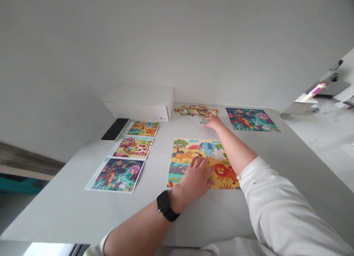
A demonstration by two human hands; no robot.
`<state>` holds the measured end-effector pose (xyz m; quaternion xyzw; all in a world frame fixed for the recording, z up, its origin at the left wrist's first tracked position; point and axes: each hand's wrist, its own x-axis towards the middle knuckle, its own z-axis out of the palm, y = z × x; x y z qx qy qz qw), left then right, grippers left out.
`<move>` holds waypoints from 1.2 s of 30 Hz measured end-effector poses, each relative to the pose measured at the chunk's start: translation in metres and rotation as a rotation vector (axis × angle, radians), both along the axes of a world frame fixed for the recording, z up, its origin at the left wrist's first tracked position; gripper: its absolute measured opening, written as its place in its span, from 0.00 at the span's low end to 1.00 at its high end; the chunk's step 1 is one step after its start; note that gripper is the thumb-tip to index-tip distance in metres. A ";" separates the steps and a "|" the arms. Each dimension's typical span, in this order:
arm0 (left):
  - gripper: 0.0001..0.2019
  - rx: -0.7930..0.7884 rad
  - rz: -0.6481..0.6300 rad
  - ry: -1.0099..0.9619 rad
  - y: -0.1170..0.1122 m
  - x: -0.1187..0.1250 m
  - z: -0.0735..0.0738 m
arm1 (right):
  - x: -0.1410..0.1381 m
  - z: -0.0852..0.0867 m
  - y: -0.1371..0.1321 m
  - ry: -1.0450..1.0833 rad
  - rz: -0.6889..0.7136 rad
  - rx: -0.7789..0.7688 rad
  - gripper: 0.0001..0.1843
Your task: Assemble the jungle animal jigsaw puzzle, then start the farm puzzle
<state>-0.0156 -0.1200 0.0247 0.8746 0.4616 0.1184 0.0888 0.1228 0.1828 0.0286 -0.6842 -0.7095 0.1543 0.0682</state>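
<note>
Now L (195,179) on 1 puzzle (190,149), R (213,122) at pcs (195,109)

1. Left hand (195,178) – palm down, fingers spread and lying flat, with the bare forearm (138,230) angling in from the lower left.
2. Right hand (212,122) – reaching well forward, fingers curled downward, arm nearly straight, white sleeve (276,204) pushed up past the elbow.
</note>
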 end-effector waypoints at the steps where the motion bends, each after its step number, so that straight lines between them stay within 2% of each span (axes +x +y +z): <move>1: 0.21 0.005 0.000 -0.004 0.000 0.000 0.000 | 0.002 0.000 0.003 0.018 0.013 -0.011 0.26; 4: 0.21 0.021 0.003 -0.023 0.000 0.001 -0.003 | 0.006 0.000 0.007 0.075 0.020 0.000 0.19; 9: 0.21 0.041 0.023 -0.106 0.002 0.002 -0.011 | 0.005 -0.007 -0.012 0.163 0.000 0.107 0.23; 12: 0.19 0.048 0.010 -0.182 0.003 0.002 -0.014 | 0.004 -0.007 -0.028 0.307 -0.001 0.229 0.18; 14: 0.18 0.055 -0.017 -0.245 0.004 0.002 -0.013 | 0.005 0.000 -0.040 0.472 0.026 0.264 0.14; 18: 0.15 0.054 -0.037 -0.471 0.010 0.000 -0.011 | 0.019 0.023 -0.077 0.870 0.097 0.166 0.14; 22: 0.10 0.030 0.105 -0.779 0.023 -0.004 -0.013 | 0.042 0.035 -0.135 1.102 0.145 0.098 0.21; 25: 0.11 -0.075 0.225 -0.977 0.032 -0.007 -0.015 | 0.053 0.031 -0.178 1.203 0.091 0.040 0.24; 28: 0.14 -0.176 0.331 -1.101 0.038 -0.008 -0.015 | 0.055 0.024 -0.208 1.284 0.033 -0.002 0.25; 31: 0.18 -0.258 0.343 -1.161 0.039 -0.007 -0.012 | 0.051 0.017 -0.224 1.319 0.021 -0.023 0.26; 36: 0.19 -0.372 0.292 -1.174 0.036 -0.008 -0.007 | 0.044 0.011 -0.232 1.390 -0.022 -0.068 0.27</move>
